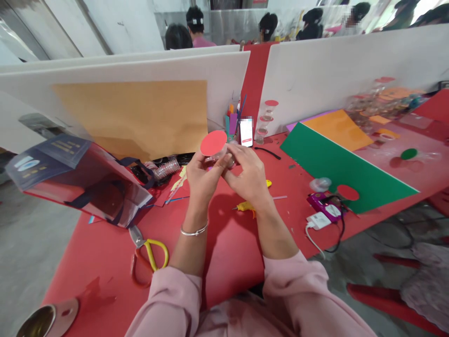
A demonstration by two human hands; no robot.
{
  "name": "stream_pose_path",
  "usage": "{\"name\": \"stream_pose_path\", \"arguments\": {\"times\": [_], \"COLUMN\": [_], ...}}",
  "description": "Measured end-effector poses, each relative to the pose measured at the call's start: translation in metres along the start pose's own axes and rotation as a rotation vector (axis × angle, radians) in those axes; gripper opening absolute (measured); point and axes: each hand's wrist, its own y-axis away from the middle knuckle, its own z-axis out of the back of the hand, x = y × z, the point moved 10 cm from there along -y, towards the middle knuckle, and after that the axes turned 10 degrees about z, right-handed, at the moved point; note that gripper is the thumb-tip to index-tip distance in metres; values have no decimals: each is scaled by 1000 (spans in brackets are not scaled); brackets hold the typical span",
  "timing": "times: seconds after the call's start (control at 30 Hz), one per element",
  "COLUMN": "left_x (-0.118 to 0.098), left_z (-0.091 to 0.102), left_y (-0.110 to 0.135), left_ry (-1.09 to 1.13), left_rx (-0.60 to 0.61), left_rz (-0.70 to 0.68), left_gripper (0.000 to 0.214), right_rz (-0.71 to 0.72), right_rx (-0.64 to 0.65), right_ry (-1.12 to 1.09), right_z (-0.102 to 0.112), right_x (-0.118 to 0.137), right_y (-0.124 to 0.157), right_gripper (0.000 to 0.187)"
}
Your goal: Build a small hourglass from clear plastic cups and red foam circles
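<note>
Held up over the table between my hands is a clear plastic piece topped by a round red disc (213, 143). My left hand (203, 175) is closed around its near left side, thumb pointing right. On the right, my right hand (248, 174) has its fingers curled against the plastic at that side; the fingers hide much of the lower part. Below my right hand lies a yellow glue gun (244, 206), partly covered by the forearm. Behind stands a stack of clear pieces with red discs (266, 119).
Scissors (149, 255) lie at left, near an overturned gift bag (105, 182). A lit phone (246, 132) stands beside a pen holder. At right are a green board (343, 168), a purple power strip (326, 206) and cables. White partitions (224, 70) rise behind; people sit beyond.
</note>
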Motion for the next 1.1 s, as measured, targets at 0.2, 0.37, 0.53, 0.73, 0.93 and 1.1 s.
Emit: {"name": "stream_pose_path", "arguments": {"times": [0.2, 0.37, 0.53, 0.73, 0.93, 1.1], "left_x": [0, 4, 2, 3, 6, 3], "left_z": [-8, -2, 2, -5, -2, 0], "left_y": [2, 0, -1, -2, -3, -2], "left_ry": [5, -56, -121, -52, -54, -52], "left_rx": [53, 27, 29, 54, 27, 20], "left_rz": [16, -14, -28, -11, 24, 16], "left_gripper": [47, 41, 32, 39, 45, 32], "right_rz": [-27, -75, -65, -92, -103, -88], "right_rx": [-79, -65, 67, -15, -59, 14], "right_ry": [4, -6, -129, -99, -36, -83], "right_z": [7, 5, -6, 0, 5, -7], "right_x": [3, 0, -2, -11, -11, -12], "right_y": [-1, 0, 0, 4, 3, 6], "right_gripper": [36, 39, 55, 49, 46, 53]}}
